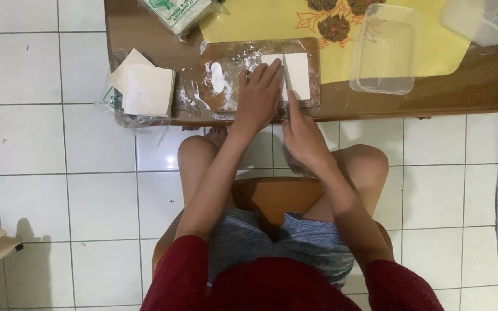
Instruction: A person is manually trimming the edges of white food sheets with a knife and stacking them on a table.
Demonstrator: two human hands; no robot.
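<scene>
We grip a knife (287,86) in our closed right hand (301,141), its blade standing midway across the white sheet (296,74). Our left hand (259,95) presses flat, fingers spread, on the sheet's left half. The cut looks partway; beyond lies the floured board (220,57).

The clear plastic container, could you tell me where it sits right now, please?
In the head view, the clear plastic container sits on the yellow mat, right of the floured wooden board where the left hand presses a white dough sheet.
</scene>
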